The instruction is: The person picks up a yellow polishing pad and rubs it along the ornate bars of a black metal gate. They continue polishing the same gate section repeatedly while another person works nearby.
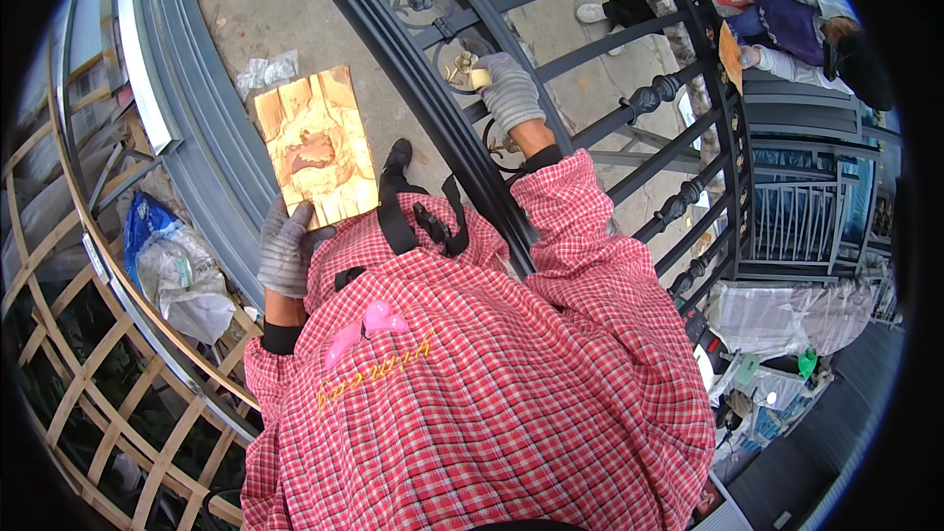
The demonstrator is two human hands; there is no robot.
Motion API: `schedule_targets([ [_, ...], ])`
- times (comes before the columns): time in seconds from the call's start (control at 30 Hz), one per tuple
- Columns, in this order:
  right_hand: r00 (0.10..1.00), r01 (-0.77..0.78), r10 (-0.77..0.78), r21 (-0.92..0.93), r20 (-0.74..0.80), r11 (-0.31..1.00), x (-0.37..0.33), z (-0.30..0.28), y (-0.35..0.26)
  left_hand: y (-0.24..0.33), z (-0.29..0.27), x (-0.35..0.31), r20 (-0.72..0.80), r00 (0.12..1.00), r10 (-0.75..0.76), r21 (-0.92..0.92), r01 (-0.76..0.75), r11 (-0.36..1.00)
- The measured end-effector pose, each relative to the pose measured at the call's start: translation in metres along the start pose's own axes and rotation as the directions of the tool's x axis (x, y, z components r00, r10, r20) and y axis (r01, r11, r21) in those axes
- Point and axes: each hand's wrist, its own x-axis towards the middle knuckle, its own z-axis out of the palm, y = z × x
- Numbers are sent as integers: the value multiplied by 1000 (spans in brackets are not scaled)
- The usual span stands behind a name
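Observation:
My left hand (285, 248), in a grey glove, grips the lower edge of a flat, gold-coloured square board (346, 123). A smeared patch of brownish paste (313, 153) lies on the middle of the board. My right hand (511, 93), gloved too, reaches over the dark metal gate (423, 118) with its fingers closed on a small pale-yellow block, perhaps a sponge (480, 79). That block is beside a scrolled ornament with a gold-toned flower (460, 67) between the gate's bars. Whether it touches the ornament I cannot tell.
Across the gate, a person (787, 10) in a purple apron holds a similar gold board (730, 57). Long grey metal profiles (221, 138) and a wooden lattice (108, 374) lie to the left, near a white-and-blue sack (177, 270). Crumpled plastic (267, 71) lies on the concrete floor.

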Motion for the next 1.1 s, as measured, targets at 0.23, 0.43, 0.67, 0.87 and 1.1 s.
schedule_targets([
  [0.23, 998, 48, -44, 75, -48, 996, 7, 9, -14, 6, 2, 9, 19, 1000, -24, 20, 24, 1000],
  [0.43, 993, 34, -11, 195, -117, 980, 13, -8, -18, 11, 8, 13, 19, 1000, -12, 42, 11, 999],
  [0.67, 999, 16, -21, 119, 44, 993, -3, 1, -9, 10, 10, 13, 21, 999, -36, 40, 35, 999],
  [0.87, 981, -117, 175, 463, -83, 879, 1, -25, -30, 13, 12, 24, 86, 995, -53, -15, 54, 998],
  [1.1, 970, 240, -235, 430, -67, 870, -5, -56, -117, 26, 15, 55, 164, 980, -117, 102, 102, 990],
])
